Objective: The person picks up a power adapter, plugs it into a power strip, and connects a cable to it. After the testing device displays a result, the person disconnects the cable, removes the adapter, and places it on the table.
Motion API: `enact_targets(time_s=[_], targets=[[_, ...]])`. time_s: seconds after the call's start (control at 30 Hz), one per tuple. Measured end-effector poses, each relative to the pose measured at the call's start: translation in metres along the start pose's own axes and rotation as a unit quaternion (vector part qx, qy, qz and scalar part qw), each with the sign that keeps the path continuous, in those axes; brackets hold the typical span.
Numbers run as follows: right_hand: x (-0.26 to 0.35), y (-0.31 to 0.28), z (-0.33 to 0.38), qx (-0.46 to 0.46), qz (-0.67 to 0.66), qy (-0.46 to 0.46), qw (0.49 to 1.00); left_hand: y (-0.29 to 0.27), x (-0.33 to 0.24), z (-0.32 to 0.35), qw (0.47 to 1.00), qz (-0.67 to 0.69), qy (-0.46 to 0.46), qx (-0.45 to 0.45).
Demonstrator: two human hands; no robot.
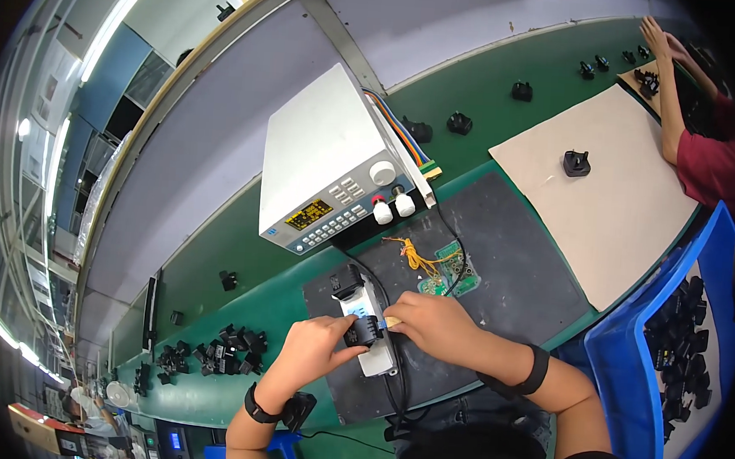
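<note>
My left hand (314, 348) grips a black plug adapter (363, 332) between thumb and fingers, over a narrow white test fixture (378, 363). From the other side, my right hand (433, 322) pinches a small yellowish piece (392, 322) with a bit of blue beside it, against the adapter's side. Whether that piece is plugged in cannot be made out. A black block (347, 282) sits at the fixture's far end. Beneath them lies a dark grey mat (514, 238), with a green circuit board (453, 273) and a bundle of yellow wire (414, 256) beyond my right hand.
A white bench instrument (330, 160) stands behind the fixture, black cables running from it. Several black adapters (229, 351) lie piled at left. A beige board (597, 193) holds one adapter (577, 163); a blue bin (616, 354) of adapters stands at right. Another person's hands (661, 41) are at far right.
</note>
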State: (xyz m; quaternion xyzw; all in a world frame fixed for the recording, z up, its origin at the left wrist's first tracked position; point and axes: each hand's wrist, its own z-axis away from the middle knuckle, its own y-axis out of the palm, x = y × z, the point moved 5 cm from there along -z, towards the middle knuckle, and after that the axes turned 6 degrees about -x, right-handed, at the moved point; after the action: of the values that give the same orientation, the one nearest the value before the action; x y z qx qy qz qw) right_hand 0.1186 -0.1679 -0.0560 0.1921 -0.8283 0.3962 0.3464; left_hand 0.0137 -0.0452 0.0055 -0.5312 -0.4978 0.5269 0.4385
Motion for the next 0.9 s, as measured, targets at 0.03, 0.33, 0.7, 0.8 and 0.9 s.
enact_targets(time_s=[0.03, 0.33, 0.7, 0.8, 0.9], targets=[[0.0, 0.0, 0.0, 0.0, 0.005, -0.003, 1.0, 0.001, 0.0, 0.0, 1.0, 0.002, 0.002, -0.001], [0.003, 0.0, -0.011, 0.053, 0.083, -0.122, 0.988, 0.005, 0.005, 0.003, 0.999, 0.028, 0.007, -0.022], [0.007, 0.003, -0.021, 0.079, 0.073, -0.109, 0.988, 0.004, 0.006, 0.002, 0.997, 0.04, 0.044, -0.038], [-0.003, -0.026, -0.035, 0.009, 0.056, -0.068, 0.996, 0.008, 0.011, 0.005, 0.998, 0.043, 0.028, -0.042], [-0.017, -0.076, -0.053, -0.232, 0.127, 0.057, 0.963, 0.008, 0.011, 0.009, 0.996, 0.052, 0.025, -0.074]])
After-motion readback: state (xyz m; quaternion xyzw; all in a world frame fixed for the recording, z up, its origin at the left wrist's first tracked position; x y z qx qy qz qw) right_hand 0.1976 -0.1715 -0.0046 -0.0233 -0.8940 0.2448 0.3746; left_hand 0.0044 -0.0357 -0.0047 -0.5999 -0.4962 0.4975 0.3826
